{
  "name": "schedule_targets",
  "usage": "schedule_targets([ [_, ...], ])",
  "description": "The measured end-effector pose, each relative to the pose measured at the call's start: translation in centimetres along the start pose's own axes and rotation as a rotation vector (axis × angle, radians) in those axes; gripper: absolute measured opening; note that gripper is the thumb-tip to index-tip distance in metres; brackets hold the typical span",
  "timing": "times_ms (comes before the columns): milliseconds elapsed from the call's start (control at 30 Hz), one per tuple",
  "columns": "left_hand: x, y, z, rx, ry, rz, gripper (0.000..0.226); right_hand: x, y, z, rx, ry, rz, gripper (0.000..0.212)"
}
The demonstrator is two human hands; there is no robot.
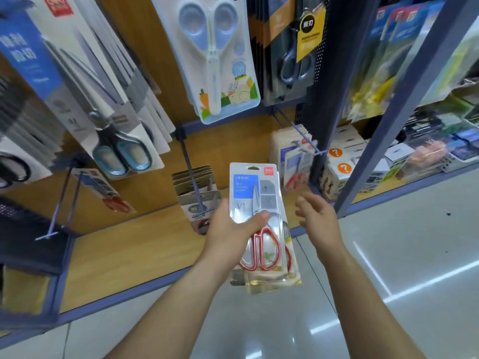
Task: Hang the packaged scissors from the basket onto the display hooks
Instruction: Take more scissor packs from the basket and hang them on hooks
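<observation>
Several flat, glossy plastic scissors packs [255, 193], red loop handles inside, are grasped by the left hand [228, 229], thumb across the front. Right of the packs the right hand [320, 221] hangs released; left of them juts a thin metal hook [190, 174].

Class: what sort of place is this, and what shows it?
Probably a stationery shop aisle: blue-handled scissors packs hang on display hooks, boxed goods stand alongside, and the left hand holds packaged red-handled scissors.
</observation>
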State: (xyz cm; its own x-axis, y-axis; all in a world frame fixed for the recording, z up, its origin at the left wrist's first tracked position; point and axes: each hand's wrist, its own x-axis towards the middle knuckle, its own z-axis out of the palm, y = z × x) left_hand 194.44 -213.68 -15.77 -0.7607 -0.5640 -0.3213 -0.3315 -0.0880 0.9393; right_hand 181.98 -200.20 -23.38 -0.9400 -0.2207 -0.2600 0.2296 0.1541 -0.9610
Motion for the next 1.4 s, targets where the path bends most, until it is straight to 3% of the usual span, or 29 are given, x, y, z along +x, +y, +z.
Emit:
schedule_targets([
  [100,0.0,-0.5,0.5,-0.004,0.010,0.014,0.035,-6.2,-1.8,-0.3,0.146,-0.230,0.004,0.014],
  [200,-0.1,-0.5,0.7,-0.033,0.018,0.040,0.037,-9.3,-2.4,0.2,0.136,-0.367,-0.061,0.040],
  [267,-0.2,-0.4,0.7,-0.036,0.007,0.044,0.035,-10.0,-2.4,0.6,0.076,-0.341,-0.116,0.043],
  [333,-0.3,-0.4,0.7,-0.073,-0.014,0.028,0.033,-9.8,-2.3,0.7,0.045,-0.243,-0.149,0.032],
  [567,-0.4,-0.1,0.6,-0.099,-0.092,0.019,0.043,-8.5,-1.8,0.6,0.123,-0.007,-0.044,0.014],
  [733,-0.1,-0.6,0.5,-0.065,-0.145,0.010,0.050,-7.7,-1.5,0.6,0.070,0.100,-0.073,0.032],
  [1067,0.4,-1.1,0.3,0.002,-0.118,0.002,0.032,-6.0,0.3,-0.9,0.192,-0.033,-0.002,0.036],
  [1267,0.7,-0.7,-0.9,0.027,0.003,0.035,0.027,-4.6,2.5,-3.2,0.152,0.019,0.027,0.021],
  [1400,0.7,-0.2,-1.1,0.032,-0.007,0.036,0.024,-3.5,3.4,-3.4,0.105,0.049,0.049,0.019],
])
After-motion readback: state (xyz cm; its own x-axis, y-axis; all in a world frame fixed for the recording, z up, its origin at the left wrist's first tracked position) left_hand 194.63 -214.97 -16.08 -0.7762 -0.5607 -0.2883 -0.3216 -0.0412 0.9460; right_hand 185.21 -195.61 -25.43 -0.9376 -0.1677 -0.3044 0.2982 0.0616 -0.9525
